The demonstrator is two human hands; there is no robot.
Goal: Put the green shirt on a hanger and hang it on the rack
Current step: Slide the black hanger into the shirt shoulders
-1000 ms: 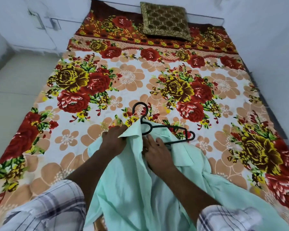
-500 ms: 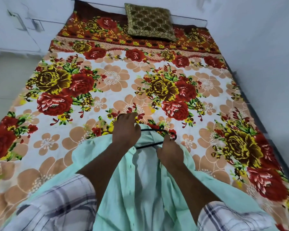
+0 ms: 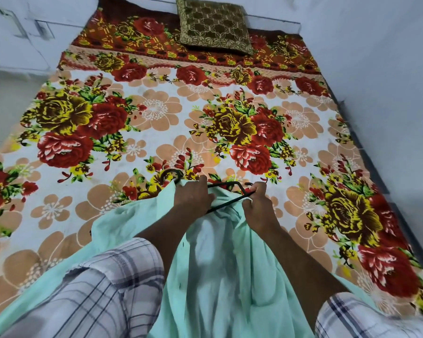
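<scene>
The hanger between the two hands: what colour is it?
Black. The hanger shows best in the head view.

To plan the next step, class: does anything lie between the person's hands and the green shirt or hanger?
Nothing visible does. The left hand grips the shirt near its top; the right hand pinches one end of the hanger. The rack is not in view.

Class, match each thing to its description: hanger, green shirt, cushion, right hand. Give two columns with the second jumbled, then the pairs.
1 hanger
2 green shirt
3 cushion
4 right hand

A patterned gold, at the bed's far end
B pinches the hanger's tip
C black, partly under cloth
D pale, draped toward the person

Pairs: 1-C, 2-D, 3-A, 4-B
</scene>
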